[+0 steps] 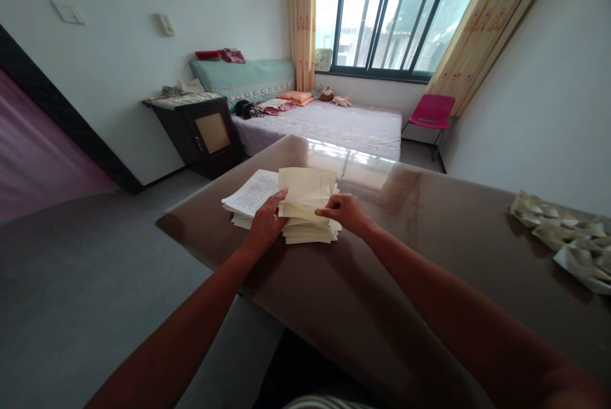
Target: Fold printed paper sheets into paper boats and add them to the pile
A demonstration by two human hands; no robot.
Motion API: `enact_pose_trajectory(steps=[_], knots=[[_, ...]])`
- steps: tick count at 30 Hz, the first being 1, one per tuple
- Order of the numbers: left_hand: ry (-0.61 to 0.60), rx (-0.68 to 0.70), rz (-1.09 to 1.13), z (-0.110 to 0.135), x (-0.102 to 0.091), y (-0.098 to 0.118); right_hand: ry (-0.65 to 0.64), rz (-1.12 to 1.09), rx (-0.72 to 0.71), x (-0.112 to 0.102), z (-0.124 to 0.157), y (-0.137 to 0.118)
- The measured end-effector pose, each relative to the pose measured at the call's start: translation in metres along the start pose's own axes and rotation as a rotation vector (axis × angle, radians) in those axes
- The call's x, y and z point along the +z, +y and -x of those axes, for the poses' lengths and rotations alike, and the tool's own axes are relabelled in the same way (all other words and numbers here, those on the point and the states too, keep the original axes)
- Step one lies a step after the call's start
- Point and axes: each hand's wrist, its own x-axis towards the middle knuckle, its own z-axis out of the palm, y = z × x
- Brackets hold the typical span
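Observation:
A thick stack of cream paper sheets [309,228] lies on the glossy brown table [429,250] near its far left corner. Beside it on the left lies a second pile of white printed pages [251,194]. My left hand [265,221] rests on the left edge of the stack, its fingers touching the top sheet. My right hand [344,212] pinches the near right edge of the top cream sheet [305,189], which is lifted and curled above the stack.
Several folded paper pieces [568,237] lie at the table's right end. Beyond the table stand a bed [334,126], a dark bedside cabinet [200,129] and a red chair [432,111] under the window. Grey floor [95,256] lies to the left.

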Motion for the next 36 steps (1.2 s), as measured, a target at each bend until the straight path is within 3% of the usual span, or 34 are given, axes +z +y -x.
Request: enact_pose_trajectory(steps=[3, 5, 7, 9, 11, 13, 15, 20, 24, 27, 29, 33, 36], knots=[[-0.029, 0.125, -0.091, 0.001, -0.001, -0.006, -0.005, -0.201, 0.05, -0.008, 0.0, 0.004], [-0.093, 0.183, -0.183, 0.002, -0.005, -0.007, 0.073, -0.168, 0.063, -0.025, 0.008, 0.008], [-0.098, 0.205, -0.266, 0.005, -0.013, 0.001, 0.193, 0.04, -0.006, -0.05, 0.026, 0.016], [-0.007, 0.254, -0.333, 0.008, -0.017, 0.02, 0.281, 0.336, -0.071, -0.076, 0.053, 0.027], [0.068, 0.339, -0.319, 0.013, -0.011, 0.048, 0.221, 0.557, -0.16, -0.096, 0.087, 0.041], [-0.029, 0.456, -0.241, 0.016, 0.008, 0.077, 0.134, 0.693, -0.256, -0.107, 0.121, 0.055], [-0.256, 0.514, -0.183, 0.017, 0.04, 0.097, 0.064, 0.76, -0.29, -0.112, 0.152, 0.065], [-0.62, 0.532, -0.04, 0.003, 0.125, 0.106, -0.022, 0.786, -0.277, -0.121, 0.195, 0.073], [-0.716, 0.569, 0.094, -0.005, 0.154, 0.104, -0.056, 0.599, -0.188, -0.133, 0.195, 0.081], [-0.679, 0.528, 0.163, -0.002, 0.157, 0.104, -0.06, 0.386, -0.131, -0.138, 0.18, 0.099], [-0.648, 0.485, 0.196, 0.0, 0.156, 0.103, -0.153, 0.194, -0.121, -0.136, 0.166, 0.113], [-0.596, 0.278, 0.161, 0.002, 0.156, 0.102, -0.182, -0.162, 0.179, -0.125, 0.142, 0.134], [-0.547, 0.096, 0.133, 0.0, 0.158, 0.104, -0.135, -0.257, 0.355, -0.119, 0.131, 0.138]])
